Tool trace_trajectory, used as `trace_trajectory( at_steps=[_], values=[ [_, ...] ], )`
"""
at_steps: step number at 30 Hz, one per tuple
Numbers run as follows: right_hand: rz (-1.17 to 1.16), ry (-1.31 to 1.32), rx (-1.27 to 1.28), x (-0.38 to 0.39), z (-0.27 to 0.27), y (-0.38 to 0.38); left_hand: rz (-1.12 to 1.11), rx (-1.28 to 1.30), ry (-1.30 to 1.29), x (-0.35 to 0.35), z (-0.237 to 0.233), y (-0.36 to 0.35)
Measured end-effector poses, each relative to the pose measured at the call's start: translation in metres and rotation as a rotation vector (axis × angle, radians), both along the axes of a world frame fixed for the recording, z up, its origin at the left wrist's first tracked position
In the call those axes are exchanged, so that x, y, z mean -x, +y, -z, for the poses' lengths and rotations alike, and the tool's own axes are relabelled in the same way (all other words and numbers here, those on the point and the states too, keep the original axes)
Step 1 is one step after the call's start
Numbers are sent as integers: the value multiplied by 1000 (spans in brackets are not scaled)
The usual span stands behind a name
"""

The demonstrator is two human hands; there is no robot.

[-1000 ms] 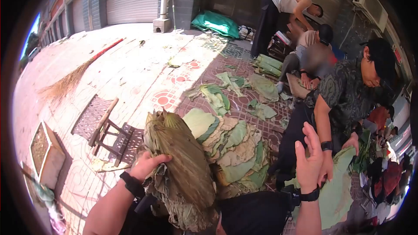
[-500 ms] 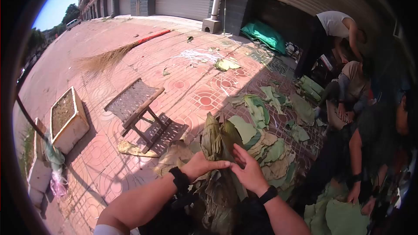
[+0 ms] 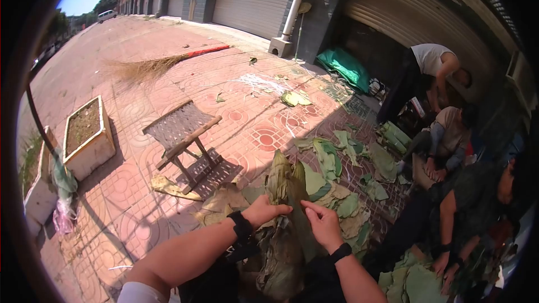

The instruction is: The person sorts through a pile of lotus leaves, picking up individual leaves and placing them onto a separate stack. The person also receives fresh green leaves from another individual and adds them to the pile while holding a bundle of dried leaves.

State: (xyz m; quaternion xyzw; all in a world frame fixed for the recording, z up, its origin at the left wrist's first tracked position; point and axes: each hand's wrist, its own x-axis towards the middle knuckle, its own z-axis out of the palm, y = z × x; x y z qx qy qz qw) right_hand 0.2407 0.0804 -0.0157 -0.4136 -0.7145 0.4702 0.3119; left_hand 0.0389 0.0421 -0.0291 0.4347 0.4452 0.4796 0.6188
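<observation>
A bundle of large, wilted green-brown leaves (image 3: 281, 272) stands upright in front of my body, folded narrow at its top. My left hand (image 3: 267, 212) wraps round its left side, the thumb lying across the front. At the right edge of the bundle, my right hand (image 3: 324, 225) is closed, with thumb and index finger pinched at a leaf's edge. Just beyond my right hand lies a pile of flat green and tan leaves (image 3: 349, 206). Drier brown leaves (image 3: 222, 205) lie on the ground past my left hand.
A low woven stool (image 3: 182, 126) stands ahead to the left, with planter boxes (image 3: 90, 151) farther left. A straw broom (image 3: 151, 66) and white strips (image 3: 261, 83) lie on the paving. At right, co-workers sit or bend, one handling leaves (image 3: 424, 283). A green sack (image 3: 343, 69) rests by the shutter.
My right hand has drawn slightly away from my left thumb, and its spread fingers have curled into a pinch. My left hand keeps its hold on the bundle. The view has shifted slightly.
</observation>
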Motion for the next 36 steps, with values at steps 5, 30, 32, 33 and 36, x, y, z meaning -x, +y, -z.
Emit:
trace_trajectory(
  at_steps=[5,30,32,33,36],
  values=[
    [-40,26,-30,-7,-17,-15,-60,-64,-82,-11,-6,-5],
    [586,1036,-69,-288,-31,-50,-184,160,105,5,-14,-1],
    [678,1090,-194,-308,-51,-82,-174,143,55,1,-17,-3],
    [723,1114,-212,-324,-54,-99,-178,177,36,1,-19,-4],
    [856,1137,-111,-343,-61,-146,-166,205,-10,-1,-19,-3]
  ],
)
